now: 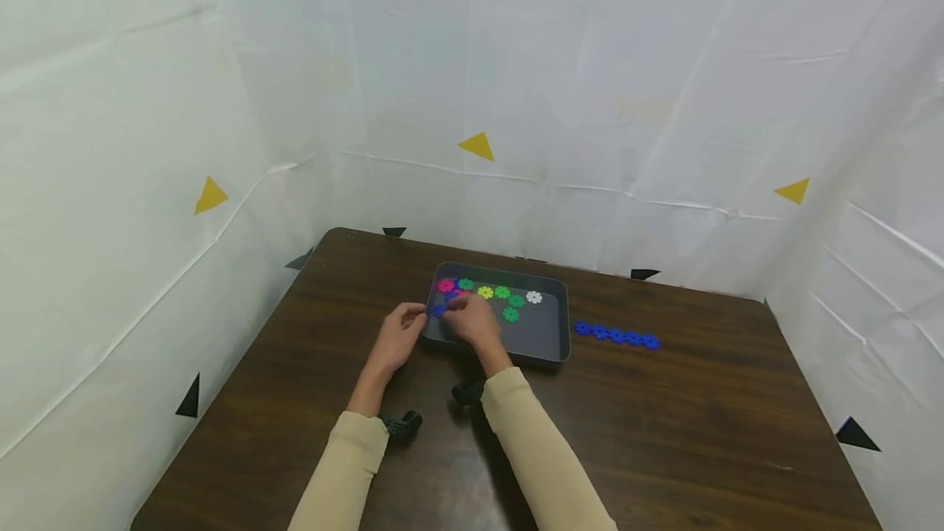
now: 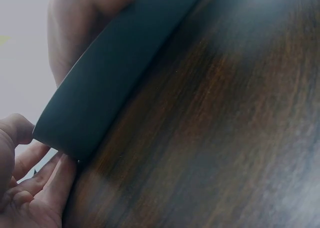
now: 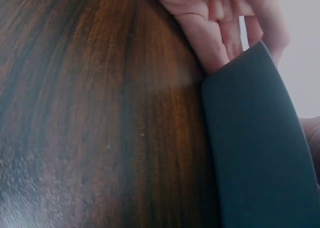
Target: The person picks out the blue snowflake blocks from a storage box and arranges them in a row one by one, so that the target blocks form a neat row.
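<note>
A dark grey rectangular tray (image 1: 542,334) sits on the table with small, notched flower-shaped plastic discs inside. At its near left corner, my left hand (image 1: 399,338) grips the wall, thumb near the rim and fingers (image 2: 57,185) against the outside. My right hand (image 1: 474,319) reaches over the near wall into the left part of the tray, fingers bent down beside a blue disc (image 1: 440,311). Its fingertips are partly hidden, so I cannot tell whether they pinch a disc. Around them lie a pink disc (image 1: 446,286), a yellow disc (image 1: 484,292), several green discs (image 1: 510,315) and a white disc (image 1: 534,297).
Right of the tray, a row of joined blue discs (image 1: 616,336) lies on the dark wood table (image 1: 701,433). White sheeting (image 1: 590,105) with yellow and black triangles hangs behind the table and along both sides. Black wrist devices (image 1: 401,426) are worn just below the hands.
</note>
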`<act>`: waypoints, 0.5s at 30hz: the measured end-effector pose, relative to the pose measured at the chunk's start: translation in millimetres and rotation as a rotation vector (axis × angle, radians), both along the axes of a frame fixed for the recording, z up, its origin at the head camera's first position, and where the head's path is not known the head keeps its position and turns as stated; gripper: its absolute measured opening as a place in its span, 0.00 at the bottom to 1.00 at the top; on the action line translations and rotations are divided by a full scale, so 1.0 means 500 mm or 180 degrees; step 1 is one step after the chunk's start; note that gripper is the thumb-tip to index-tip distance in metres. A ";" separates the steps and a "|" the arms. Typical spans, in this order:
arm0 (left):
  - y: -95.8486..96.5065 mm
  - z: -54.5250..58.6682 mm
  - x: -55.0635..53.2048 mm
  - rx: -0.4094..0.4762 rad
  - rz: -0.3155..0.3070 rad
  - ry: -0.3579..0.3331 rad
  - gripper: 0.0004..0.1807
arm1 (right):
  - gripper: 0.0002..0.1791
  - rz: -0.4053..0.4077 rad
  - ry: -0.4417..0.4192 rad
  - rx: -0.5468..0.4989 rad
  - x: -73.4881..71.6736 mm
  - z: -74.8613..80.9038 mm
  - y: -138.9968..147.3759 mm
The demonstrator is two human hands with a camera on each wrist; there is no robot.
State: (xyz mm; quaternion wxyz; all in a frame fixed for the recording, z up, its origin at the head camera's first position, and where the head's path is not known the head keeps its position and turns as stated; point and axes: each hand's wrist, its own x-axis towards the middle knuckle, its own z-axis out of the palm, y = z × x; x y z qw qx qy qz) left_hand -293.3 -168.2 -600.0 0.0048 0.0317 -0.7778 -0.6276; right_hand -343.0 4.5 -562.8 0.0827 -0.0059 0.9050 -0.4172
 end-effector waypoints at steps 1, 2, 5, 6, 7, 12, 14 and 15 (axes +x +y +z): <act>0.000 0.000 0.000 0.0001 -0.0004 0.0009 0.21 | 0.20 -0.0022 0.0002 0.0069 0.000 0.000 -0.002; 0.001 -0.001 -0.001 -0.0001 -0.0006 0.0015 0.21 | 0.20 -0.0045 0.0003 0.0136 0.000 0.000 -0.004; 0.002 -0.003 -0.002 -0.0006 0.0003 0.0033 0.21 | 0.21 -0.0077 0.0011 0.0300 -0.001 -0.002 -0.010; 0.003 -0.003 -0.002 -0.0006 0.0006 0.0034 0.21 | 0.21 -0.0084 0.0014 0.0335 -0.001 -0.002 -0.012; 0.003 -0.004 -0.003 -0.0012 0.0005 0.0035 0.22 | 0.21 -0.0085 0.0017 0.0369 -0.001 -0.002 -0.013; 0.003 -0.005 -0.003 -0.0024 0.0011 0.0032 0.21 | 0.21 -0.0075 0.0025 0.0428 -0.001 -0.003 -0.017; 0.003 -0.006 -0.004 -0.0030 0.0010 0.0033 0.21 | 0.20 -0.0061 0.0019 0.0433 -0.002 -0.001 -0.017; 0.002 -0.007 -0.004 -0.0038 0.0007 0.0034 0.21 | 0.20 -0.0054 0.0011 0.0429 -0.002 0.000 -0.017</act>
